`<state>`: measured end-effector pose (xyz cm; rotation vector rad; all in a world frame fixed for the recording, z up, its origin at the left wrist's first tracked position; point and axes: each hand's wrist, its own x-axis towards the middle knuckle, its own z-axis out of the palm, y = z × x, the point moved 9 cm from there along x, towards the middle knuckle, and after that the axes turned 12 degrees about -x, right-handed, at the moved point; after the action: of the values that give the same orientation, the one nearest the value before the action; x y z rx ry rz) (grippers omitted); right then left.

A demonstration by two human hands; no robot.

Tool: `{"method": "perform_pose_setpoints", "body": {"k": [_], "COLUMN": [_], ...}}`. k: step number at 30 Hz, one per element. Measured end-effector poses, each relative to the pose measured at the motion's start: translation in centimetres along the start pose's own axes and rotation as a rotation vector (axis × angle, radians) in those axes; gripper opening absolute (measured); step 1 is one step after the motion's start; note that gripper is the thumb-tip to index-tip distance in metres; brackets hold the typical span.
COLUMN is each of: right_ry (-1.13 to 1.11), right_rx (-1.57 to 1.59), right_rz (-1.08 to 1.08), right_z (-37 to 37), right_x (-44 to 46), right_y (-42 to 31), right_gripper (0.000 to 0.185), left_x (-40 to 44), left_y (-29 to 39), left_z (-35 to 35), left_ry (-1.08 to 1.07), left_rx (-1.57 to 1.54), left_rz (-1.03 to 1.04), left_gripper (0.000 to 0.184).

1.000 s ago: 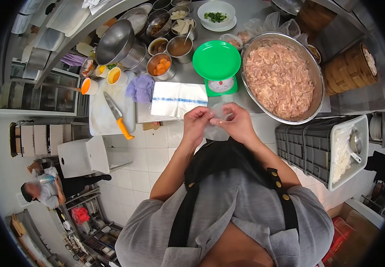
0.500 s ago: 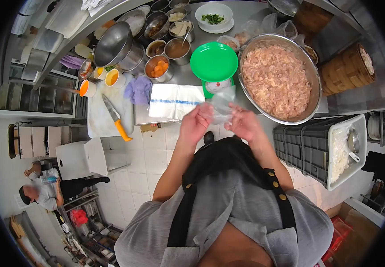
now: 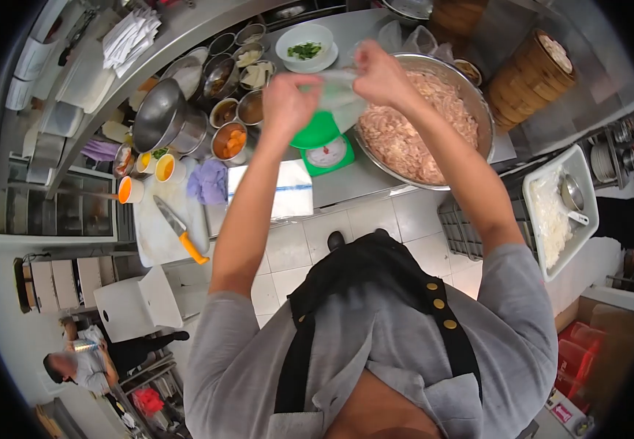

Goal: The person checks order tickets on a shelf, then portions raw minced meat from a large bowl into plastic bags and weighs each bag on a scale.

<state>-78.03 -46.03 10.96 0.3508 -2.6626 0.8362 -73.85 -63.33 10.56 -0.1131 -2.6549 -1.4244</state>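
Note:
My left hand (image 3: 290, 102) and my right hand (image 3: 379, 77) are closed on opposite sides of a clear plastic bag (image 3: 342, 99), stretched between them and blurred by motion. They are raised over a green kitchen scale (image 3: 326, 154); its round green pan (image 3: 317, 130) is partly hidden behind the bag and my left hand. Beneath my right forearm stands a large metal bowl (image 3: 490, 135) full of raw sliced meat (image 3: 401, 150). A stack of flat plastic bags (image 3: 293, 190) with a blue stripe lies at the counter's front edge, partly covered by my left forearm.
A knife (image 3: 182, 230) with an orange handle lies on a white cutting board (image 3: 157, 249), near a purple cloth (image 3: 208, 181). Metal pots and a white bowl of greens (image 3: 304, 50) stand behind. Bamboo steamers (image 3: 526, 88) are at right. Another person (image 3: 94, 366) is at far left.
Both hands have moved up and away from me with the plastic bag, from the counter's front edge to above the scale. The bag now looks spread wider between them.

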Motion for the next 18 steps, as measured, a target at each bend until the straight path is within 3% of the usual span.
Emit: {"method": "perform_pose_setpoints", "body": {"k": [2,4,6,7,8,11,13,14,16,17,18], "right_ry": [-0.144,-0.193,-0.641,-0.735,-0.711,-0.750,-0.638,-0.646,-0.829,-0.833,-0.760], "right_rx": [0.105,0.132,0.482,0.325,0.145,-0.194,-0.635,-0.634,-0.634,-0.650,-0.569], "right_rz": [0.076,0.124,0.231,0.266,0.112,-0.194,-0.290,-0.306,-0.126,-0.121,-0.118], "right_z": [1.3,1.6,5.1,5.2,6.3,12.1,12.7,12.4,11.7,11.6,11.4], "right_x": [1.2,2.0,-0.1,-1.4,-2.3,-6.1,-7.9,-8.3,-9.6,-9.7,-9.3], "right_y": [1.9,4.4,7.3,9.4,11.9,16.0,13.5,11.9,12.2,13.0,13.5], "right_gripper": [0.038,0.038,0.048,0.067,0.073,0.089,0.087,0.087,0.069,0.069,0.058], "left_x": [2.0,3.5,4.3,4.3,4.0,4.0,4.1,3.8,3.4,3.2,2.9], "left_y": [1.7,1.0,-0.2,-1.0,-1.6,-6.3,-7.9,-8.3,-8.8,-9.1,-9.3], "left_z": [-0.9,-0.1,0.0,-0.1,-0.1,0.3,0.6,0.1,-0.2,-0.6,-1.2], "left_ry": [0.230,0.176,0.117,0.067,0.025,-0.037,-0.090,-0.079,-0.058,-0.092,-0.090], "left_rx": [0.253,0.262,0.279,0.296,0.316,0.268,0.222,0.221,0.226,0.273,0.251], "left_rz": [0.286,0.309,0.334,0.408,0.479,0.329,0.189,0.175,0.140,0.084,0.085], "left_gripper": [0.027,0.026,0.026,0.024,0.023,0.024,0.023,0.023,0.040,0.063,0.063]}}
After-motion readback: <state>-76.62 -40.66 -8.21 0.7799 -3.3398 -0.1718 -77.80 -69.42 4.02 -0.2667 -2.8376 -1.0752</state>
